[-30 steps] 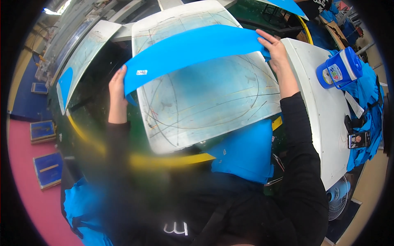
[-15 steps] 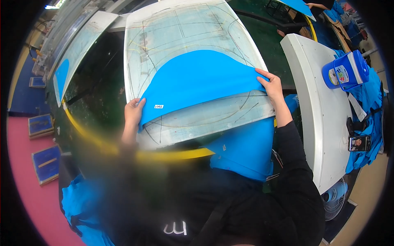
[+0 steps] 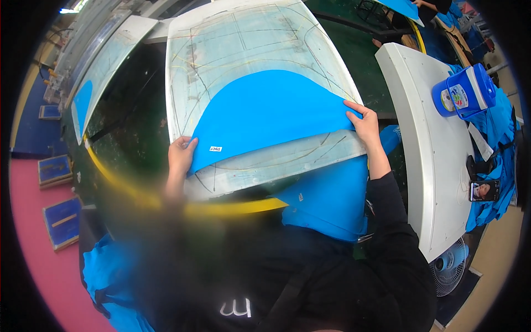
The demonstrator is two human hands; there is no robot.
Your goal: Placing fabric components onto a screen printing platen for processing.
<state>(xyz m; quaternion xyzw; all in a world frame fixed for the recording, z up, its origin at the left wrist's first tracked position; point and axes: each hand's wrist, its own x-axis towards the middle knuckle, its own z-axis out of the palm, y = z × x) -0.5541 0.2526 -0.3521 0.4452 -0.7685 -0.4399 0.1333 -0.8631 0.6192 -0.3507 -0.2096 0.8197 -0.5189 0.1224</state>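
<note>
A bright blue fabric piece [image 3: 276, 108] with a curved far edge lies over the near part of a pale board [image 3: 243, 39] marked with drawn lines. At its left corner, my left hand [image 3: 181, 157] pinches the cloth between thumb and fingers. The opposite corner is gripped by my right hand [image 3: 366, 124], index finger and thumb toward the cloth. A small white label [image 3: 215, 149] sits on the fabric near my left hand. More blue fabric [image 3: 329, 199] hangs just below the board's near edge, in front of my body.
A yellow curved rail [image 3: 238, 207] runs along the near side. To the right stands a white platform [image 3: 423, 138] with a blue lidded bucket [image 3: 459, 94] and a phone [image 3: 484, 191]. Another pale board [image 3: 110, 66] is at the left. A fan [image 3: 451, 268] stands at lower right.
The fabric's right end has come down slightly toward me with my right hand, and the cloth looks smoother. My left hand stays nearly in place at its corner.
</note>
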